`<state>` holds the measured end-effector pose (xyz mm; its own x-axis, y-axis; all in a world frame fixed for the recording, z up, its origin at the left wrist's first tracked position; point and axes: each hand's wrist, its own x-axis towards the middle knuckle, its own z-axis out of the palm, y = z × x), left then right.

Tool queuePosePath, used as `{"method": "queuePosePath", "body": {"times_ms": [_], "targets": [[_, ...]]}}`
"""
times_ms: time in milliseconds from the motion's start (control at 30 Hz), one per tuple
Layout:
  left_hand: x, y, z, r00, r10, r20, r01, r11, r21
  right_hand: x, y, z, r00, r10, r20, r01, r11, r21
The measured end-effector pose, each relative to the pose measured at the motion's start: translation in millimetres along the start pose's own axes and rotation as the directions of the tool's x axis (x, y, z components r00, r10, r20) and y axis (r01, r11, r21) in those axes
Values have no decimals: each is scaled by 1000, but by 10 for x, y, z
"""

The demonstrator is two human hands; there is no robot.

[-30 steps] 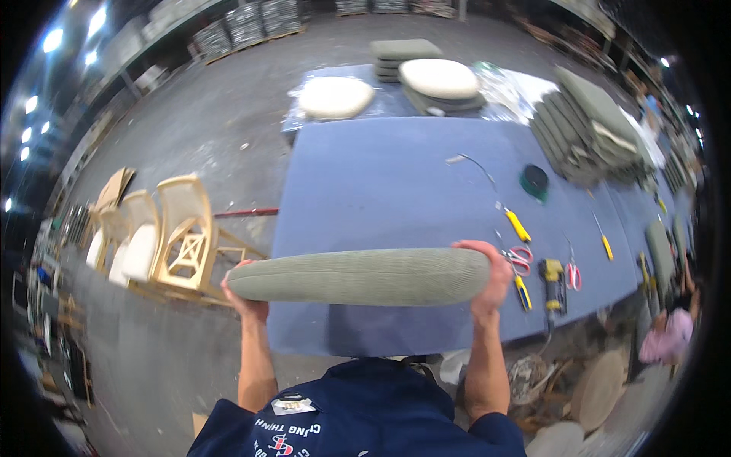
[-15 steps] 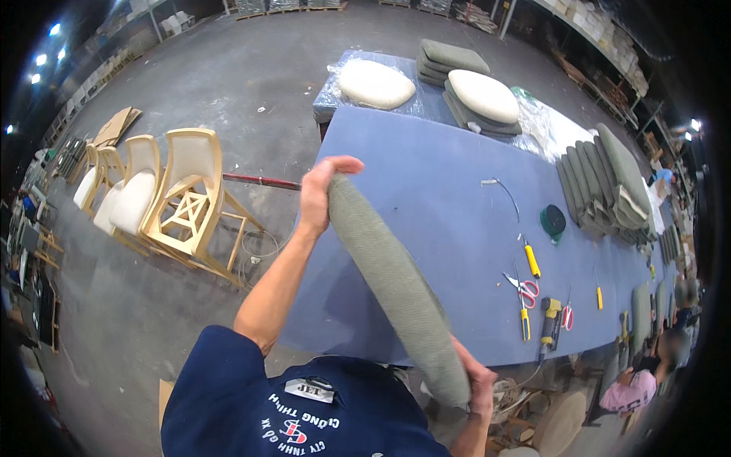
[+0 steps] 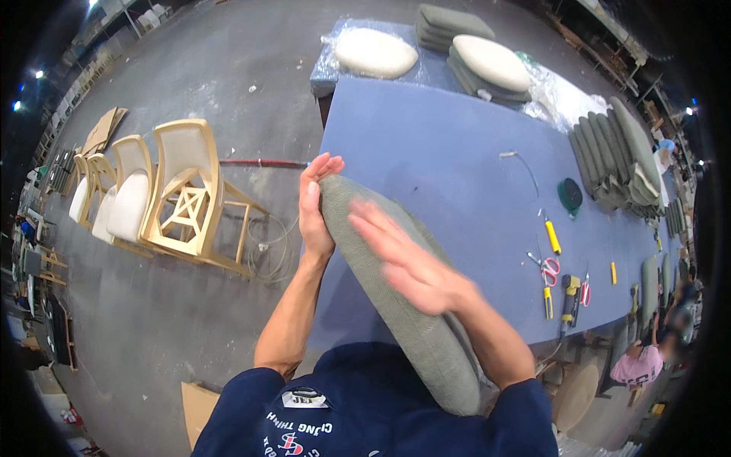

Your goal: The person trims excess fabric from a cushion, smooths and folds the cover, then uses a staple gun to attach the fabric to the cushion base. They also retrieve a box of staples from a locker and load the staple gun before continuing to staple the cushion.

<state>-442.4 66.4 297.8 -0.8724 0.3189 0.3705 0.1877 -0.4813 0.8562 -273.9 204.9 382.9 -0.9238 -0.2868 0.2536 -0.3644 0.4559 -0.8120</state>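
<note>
A grey-green seat cushion (image 3: 392, 327) stands on its edge, tilted, running from my chest out over the blue table. My left hand (image 3: 314, 206) holds its far end, palm pressed to the rim and fingers stretched past it. Flat and slightly blurred, my right hand (image 3: 407, 259) lies over the cushion's upper edge with fingers extended, gripping nothing. The cushion's underside and its near end by my shirt are partly hidden.
On the blue table (image 3: 457, 167) lie a green tape roll (image 3: 569, 196), scissors (image 3: 550, 268), yellow-handled screwdrivers (image 3: 552, 238) and a yellow-black power tool (image 3: 569, 305). Stacked green cushions (image 3: 620, 160) stand farther right. Wooden chairs (image 3: 186, 186) line the left; a person in pink (image 3: 638, 365) is at right.
My right hand has left the cushion's near end and moved up to its upper edge, laid flat. The left hand stays at the far end. The view has shifted slightly.
</note>
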Motion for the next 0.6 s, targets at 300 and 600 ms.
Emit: {"method": "queuePosePath", "body": {"times_ms": [300, 600], "targets": [[-111, -67, -199, 994, -100, 54, 101, 995, -23, -1485, 1948, 432, 606, 795, -35, -735, 575, 359], [-142, -242, -293, 989, -139, 55, 140, 990, -10, -3218, 1872, 963, 149, 894, -422, -757, 378, 533]]}}
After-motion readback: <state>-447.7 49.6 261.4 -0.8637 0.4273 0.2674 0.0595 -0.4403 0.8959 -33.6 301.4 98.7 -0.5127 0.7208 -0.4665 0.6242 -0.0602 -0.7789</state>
